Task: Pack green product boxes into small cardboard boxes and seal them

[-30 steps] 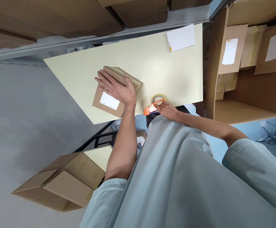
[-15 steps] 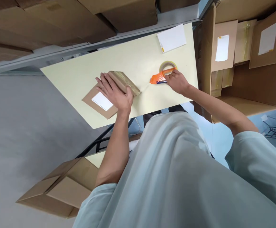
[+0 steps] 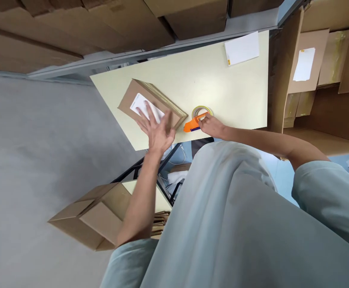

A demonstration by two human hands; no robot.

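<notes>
A cardboard box [image 3: 174, 105] with a white label [image 3: 139, 102] on its face and shiny tape along one edge lies slanted on the cream table [image 3: 222, 88]. My left hand [image 3: 159, 130] rests on the box's near part, fingers spread over the label's lower end. Just right of the box, my right hand [image 3: 212, 125] is closed round the handle of an orange tape dispenser [image 3: 190, 125], which carries a roll of yellowish tape. The dispenser is low over the table near its front edge; whether it touches the surface I cannot tell.
White label sheets [image 3: 242, 49] lie at the table's back right. Cardboard boxes [image 3: 126, 24] line the shelf behind. A large open carton [image 3: 285, 72] holding labelled boxes stands at the right. Another open carton [image 3: 99, 224] is at lower left.
My left hand has shifted from the box's taped side onto its label face. My right hand has brought the tape dispenser nearer the box and the front edge. The camera view has shifted.
</notes>
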